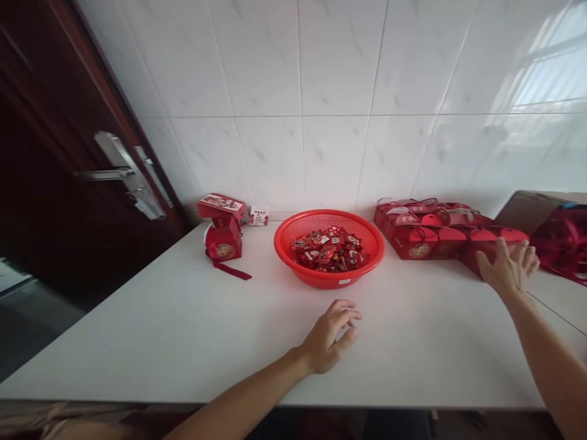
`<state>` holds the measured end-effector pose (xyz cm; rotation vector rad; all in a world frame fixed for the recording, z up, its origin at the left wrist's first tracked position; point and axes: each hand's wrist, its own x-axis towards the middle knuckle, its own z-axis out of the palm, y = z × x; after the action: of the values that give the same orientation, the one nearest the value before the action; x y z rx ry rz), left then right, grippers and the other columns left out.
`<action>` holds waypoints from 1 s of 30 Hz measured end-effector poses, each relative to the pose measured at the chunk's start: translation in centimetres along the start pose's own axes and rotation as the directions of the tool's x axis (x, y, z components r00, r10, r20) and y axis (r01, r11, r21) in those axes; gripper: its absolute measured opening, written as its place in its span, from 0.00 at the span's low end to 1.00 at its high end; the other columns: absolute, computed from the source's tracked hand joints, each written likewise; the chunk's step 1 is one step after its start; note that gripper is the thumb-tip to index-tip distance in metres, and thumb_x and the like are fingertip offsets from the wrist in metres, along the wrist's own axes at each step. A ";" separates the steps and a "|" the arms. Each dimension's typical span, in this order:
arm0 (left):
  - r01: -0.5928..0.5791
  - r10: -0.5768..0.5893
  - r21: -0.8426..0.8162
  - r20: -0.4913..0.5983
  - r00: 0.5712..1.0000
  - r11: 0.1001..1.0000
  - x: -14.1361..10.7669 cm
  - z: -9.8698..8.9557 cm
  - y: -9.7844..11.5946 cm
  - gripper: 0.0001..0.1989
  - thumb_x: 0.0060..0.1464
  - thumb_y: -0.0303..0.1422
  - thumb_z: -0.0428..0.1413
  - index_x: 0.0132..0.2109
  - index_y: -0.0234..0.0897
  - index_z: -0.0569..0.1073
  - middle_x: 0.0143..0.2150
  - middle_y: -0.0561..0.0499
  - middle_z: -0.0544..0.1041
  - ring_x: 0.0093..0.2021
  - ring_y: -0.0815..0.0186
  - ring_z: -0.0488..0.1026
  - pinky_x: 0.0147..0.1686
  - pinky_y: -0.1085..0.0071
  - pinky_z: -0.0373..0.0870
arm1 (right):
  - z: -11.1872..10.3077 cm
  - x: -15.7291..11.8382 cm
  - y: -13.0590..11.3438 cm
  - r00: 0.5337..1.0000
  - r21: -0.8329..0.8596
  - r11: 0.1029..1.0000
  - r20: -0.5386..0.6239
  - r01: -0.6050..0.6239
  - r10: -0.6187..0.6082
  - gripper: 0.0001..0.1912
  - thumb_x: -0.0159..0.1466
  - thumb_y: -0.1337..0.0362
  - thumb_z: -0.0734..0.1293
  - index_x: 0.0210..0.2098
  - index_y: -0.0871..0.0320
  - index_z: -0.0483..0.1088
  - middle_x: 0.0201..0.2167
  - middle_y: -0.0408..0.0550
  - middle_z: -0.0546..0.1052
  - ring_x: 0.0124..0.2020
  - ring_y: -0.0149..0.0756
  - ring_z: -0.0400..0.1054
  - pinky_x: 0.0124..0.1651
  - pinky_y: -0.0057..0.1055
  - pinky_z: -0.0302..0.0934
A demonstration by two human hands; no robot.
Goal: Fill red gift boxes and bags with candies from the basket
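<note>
My left hand (331,337) hovers over the white table, its fingers loosely bent and apart, holding nothing. Just beyond it stands a red plastic basket (280,243) containing many small red wrapped candies (328,250). At the right, my right hand (508,267) has its fingers spread against or just in front of a red gift box (472,255); whether they touch cannot be made out. That box belongs to a cluster of red gift boxes (415,241) with ribbons and round tags, standing by the wall.
Left of the basket is another red gift box (229,239) with a trailing ribbon (233,271). A flat red box (222,206) and a small printed card (259,216) are behind it. Dark red ribbons (562,241) lie far right. A door handle (105,174) juts out at left.
</note>
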<state>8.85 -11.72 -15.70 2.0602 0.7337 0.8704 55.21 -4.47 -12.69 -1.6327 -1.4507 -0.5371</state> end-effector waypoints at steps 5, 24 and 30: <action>-0.146 0.147 0.068 -0.006 0.989 0.987 0.1 0.0 0.2 0.13 0.64 0.35 0.50 0.44 0.36 0.78 0.48 0.41 0.77 0.45 0.62 0.77 0.50 0.65 0.75 | 0.8 -1.6 -8.8 0.984 0.123 0.991 -0.177 0.050 -0.028 0.19 0.70 0.55 0.60 0.50 0.61 0.73 0.55 0.70 0.72 0.58 0.61 0.66 0.57 0.58 0.58; 0.326 0.182 0.537 -0.690 0.701 0.778 3.0 -25.4 1.3 0.12 0.57 0.33 0.51 0.36 0.36 0.80 0.39 0.47 0.84 0.39 0.62 0.80 0.43 0.70 0.75 | 2.7 -19.1 -33.3 0.362 0.762 0.174 -0.085 0.624 -0.928 0.18 0.73 0.66 0.56 0.26 0.56 0.61 0.19 0.38 0.63 0.20 0.30 0.49 0.28 0.29 0.48; 0.745 -0.239 0.526 -0.727 0.644 0.409 5.8 -32.1 -1.4 0.17 0.59 0.34 0.49 0.46 0.38 0.81 0.50 0.47 0.83 0.51 0.56 0.78 0.52 0.68 0.71 | 7.1 -23.7 -33.0 0.387 0.750 0.266 0.014 0.606 -0.922 0.24 0.75 0.67 0.54 0.22 0.58 0.62 0.15 0.37 0.61 0.16 0.27 0.43 0.24 0.27 0.50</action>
<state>-12.79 6.87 0.25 1.9971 2.3748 0.8079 16.96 -14.01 -24.70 -0.2907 -2.5006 -0.0814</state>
